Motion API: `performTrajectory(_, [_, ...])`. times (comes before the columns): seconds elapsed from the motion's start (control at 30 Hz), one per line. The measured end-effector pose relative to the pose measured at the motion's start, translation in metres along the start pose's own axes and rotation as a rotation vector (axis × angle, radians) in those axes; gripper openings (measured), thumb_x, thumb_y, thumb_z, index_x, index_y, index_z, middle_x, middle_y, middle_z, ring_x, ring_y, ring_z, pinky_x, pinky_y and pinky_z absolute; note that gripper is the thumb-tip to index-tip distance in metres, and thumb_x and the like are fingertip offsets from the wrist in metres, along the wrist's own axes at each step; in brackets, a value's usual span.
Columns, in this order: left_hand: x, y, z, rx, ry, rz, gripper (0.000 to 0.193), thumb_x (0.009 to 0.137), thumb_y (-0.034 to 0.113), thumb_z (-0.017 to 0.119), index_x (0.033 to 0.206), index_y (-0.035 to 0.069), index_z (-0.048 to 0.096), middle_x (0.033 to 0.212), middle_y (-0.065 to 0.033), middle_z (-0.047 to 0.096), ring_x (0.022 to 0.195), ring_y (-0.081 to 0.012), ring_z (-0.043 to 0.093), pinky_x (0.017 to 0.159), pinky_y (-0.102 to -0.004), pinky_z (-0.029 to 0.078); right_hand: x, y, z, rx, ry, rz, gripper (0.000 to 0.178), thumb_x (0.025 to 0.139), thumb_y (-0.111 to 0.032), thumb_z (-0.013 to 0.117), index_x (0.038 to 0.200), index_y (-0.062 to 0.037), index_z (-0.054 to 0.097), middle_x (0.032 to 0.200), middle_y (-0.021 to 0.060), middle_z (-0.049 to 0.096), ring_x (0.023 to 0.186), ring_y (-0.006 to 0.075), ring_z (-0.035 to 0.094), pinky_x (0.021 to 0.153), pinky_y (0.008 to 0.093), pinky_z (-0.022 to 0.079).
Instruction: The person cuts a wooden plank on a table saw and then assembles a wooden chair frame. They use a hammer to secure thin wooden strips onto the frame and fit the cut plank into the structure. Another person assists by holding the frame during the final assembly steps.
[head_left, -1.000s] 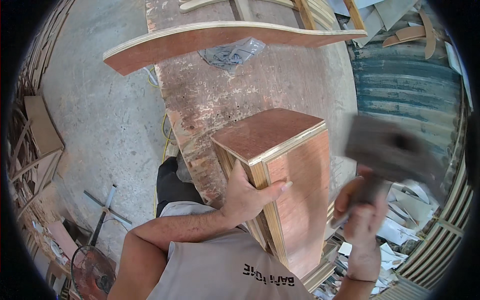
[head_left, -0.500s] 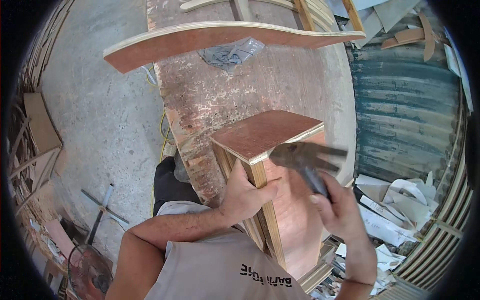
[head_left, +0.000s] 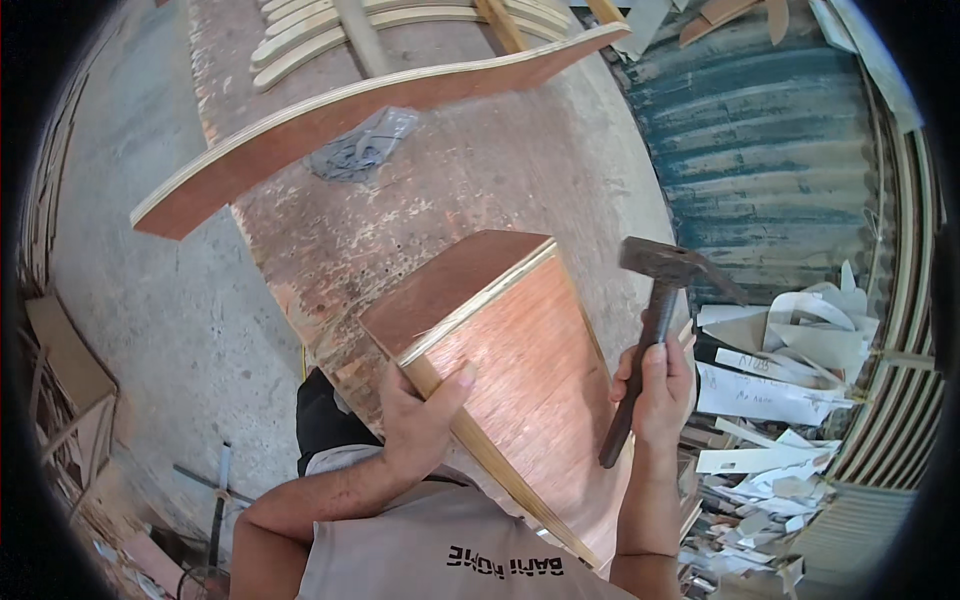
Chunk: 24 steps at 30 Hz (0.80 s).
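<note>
A claw hammer (head_left: 655, 310) with a dark handle is gripped in my right hand (head_left: 658, 395), its head raised to the right of the wooden piece and apart from it. My left hand (head_left: 420, 412) wraps round the near left corner of a reddish plywood box (head_left: 515, 350), thumb on the front panel and fingers behind the edge strip. The box's end panel (head_left: 450, 285) faces away from me, with pale layered edges along the joint. Beneath it lies a worn wooden work table (head_left: 420, 210).
Across the table's far part lies a long curved plywood board (head_left: 380, 100), with a crumpled clear plastic bag (head_left: 362, 148) against it. Curved pale slats (head_left: 310, 45) lie beyond. White offcuts (head_left: 770, 390) pile up at the right, below a green corrugated sheet (head_left: 760, 170).
The hammer has left the box's top edge and moved right, now held upright. The box has turned, showing more of its front panel. My left hand keeps hold of the corner. The whole view has shifted.
</note>
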<state>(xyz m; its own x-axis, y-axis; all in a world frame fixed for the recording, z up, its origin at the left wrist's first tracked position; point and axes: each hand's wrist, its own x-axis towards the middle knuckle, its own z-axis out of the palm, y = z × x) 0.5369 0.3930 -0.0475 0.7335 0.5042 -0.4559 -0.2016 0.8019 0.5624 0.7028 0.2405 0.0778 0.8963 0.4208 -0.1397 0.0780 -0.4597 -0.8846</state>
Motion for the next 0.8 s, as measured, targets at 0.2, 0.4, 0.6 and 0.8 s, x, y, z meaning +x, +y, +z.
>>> performTrajectory(0.2, [-0.001,-0.001,0.0,0.034,0.002,0.048,0.046,0.089,0.014,0.074,0.126,-0.001,0.051,0.115,-0.0093,0.062,0.102,-0.0155,0.061,0.09,-0.0325,0.05,0.018,-0.006,0.003,-0.045,-0.207,0.3,0.033,0.104,-0.018,0.047,0.127,0.0054,0.053,0.067,0.0021,0.055,0.052,0.0094,0.051,0.048,0.0247,0.042])
performTrajectory(0.4, [-0.004,-0.003,-0.003,0.1,0.019,0.082,0.049,0.089,0.018,0.075,0.125,-0.002,0.05,0.113,-0.0096,0.062,0.1,-0.0158,0.061,0.088,-0.0317,0.051,0.007,-0.001,0.0,-0.321,-0.167,-0.014,0.037,0.1,-0.018,0.054,0.13,0.0042,0.055,0.068,0.0015,0.057,0.056,0.0073,0.052,0.051,0.0231,0.042])
performTrajectory(0.6, [-0.004,0.0,-0.003,0.105,0.015,0.071,0.047,0.089,0.019,0.076,0.123,-0.001,0.051,0.11,-0.0085,0.063,0.097,-0.0147,0.06,0.085,-0.0314,0.051,0.011,-0.02,0.011,-0.172,-0.173,0.127,0.037,0.101,-0.019,0.051,0.13,0.005,0.054,0.068,0.0015,0.056,0.055,0.0066,0.051,0.049,0.0222,0.041])
performTrajectory(0.8, [-0.002,-0.002,-0.006,0.104,-0.012,0.059,0.045,0.089,0.019,0.076,0.122,-0.001,0.052,0.11,-0.008,0.063,0.097,-0.0144,0.06,0.085,-0.0313,0.051,-0.01,-0.017,0.014,-0.304,0.025,-0.095,0.036,0.101,-0.015,0.048,0.128,0.0087,0.05,0.07,0.0026,0.057,0.057,0.0075,0.053,0.051,0.0225,0.043])
